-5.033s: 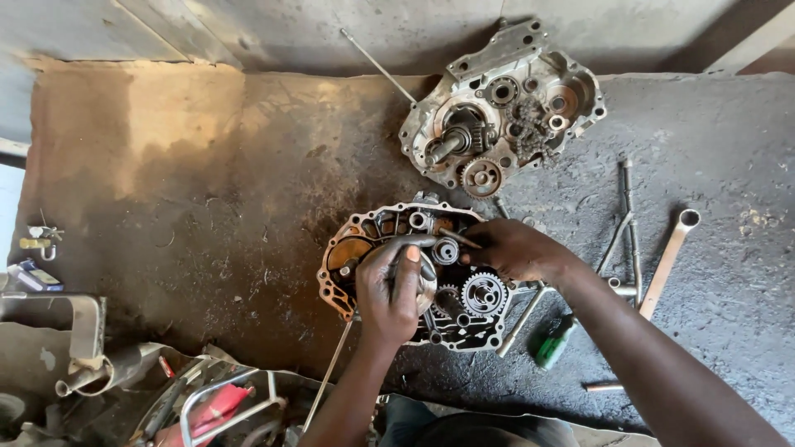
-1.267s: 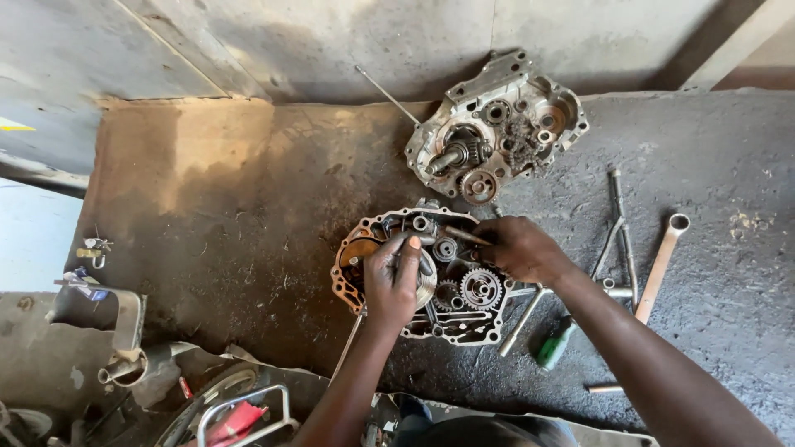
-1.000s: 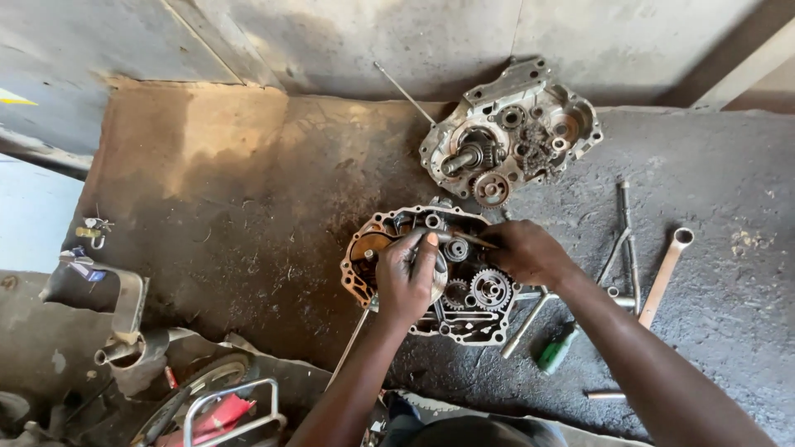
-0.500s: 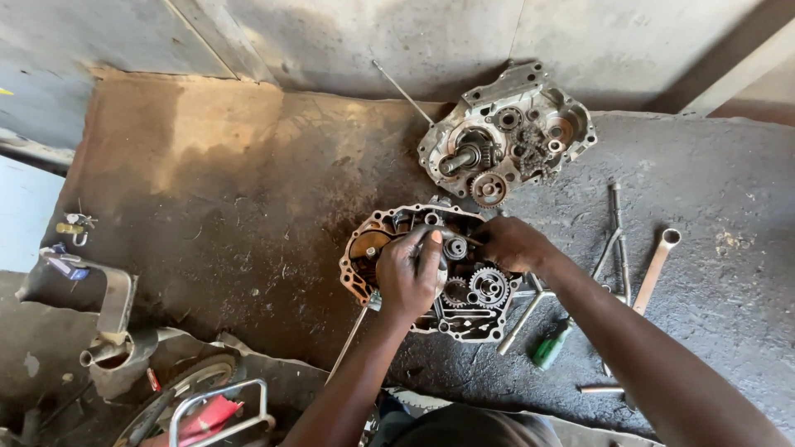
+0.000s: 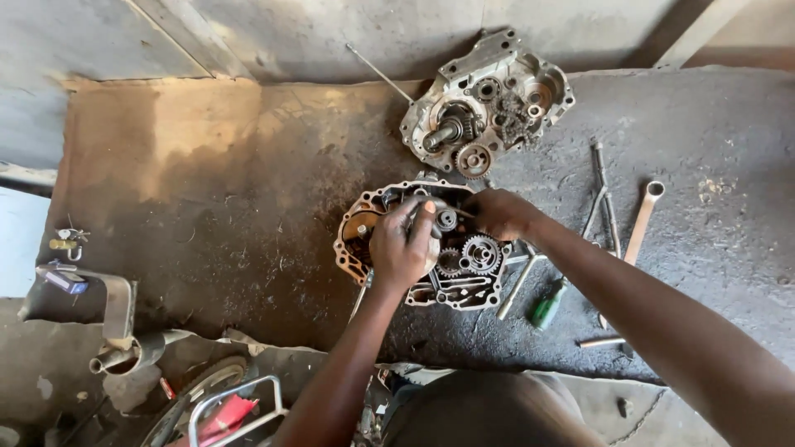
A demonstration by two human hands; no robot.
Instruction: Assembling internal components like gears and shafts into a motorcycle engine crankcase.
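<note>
An open engine case half [image 5: 451, 273] with exposed gears lies on the dark, oily floor. My left hand [image 5: 403, 246] is curled over a round part in the middle of that case and grips it. My right hand [image 5: 498, 213] rests on the case's upper right rim, fingers closed on a small part there; what it holds is hidden. A second case half [image 5: 489, 99] with gears and a shaft lies farther back, apart from both hands.
Right of the case lie a ring spanner [image 5: 643, 222], thin metal rods [image 5: 603, 186], a green-handled screwdriver [image 5: 546, 306] and a short bar [image 5: 519, 285]. A long thin rod [image 5: 379, 73] leans at the back. A motorcycle's parts [image 5: 116, 331] and red piece [image 5: 228, 414] sit at lower left.
Both hands stay on the near case. The left hand has shifted slightly on the round part; the view has swayed a little.
</note>
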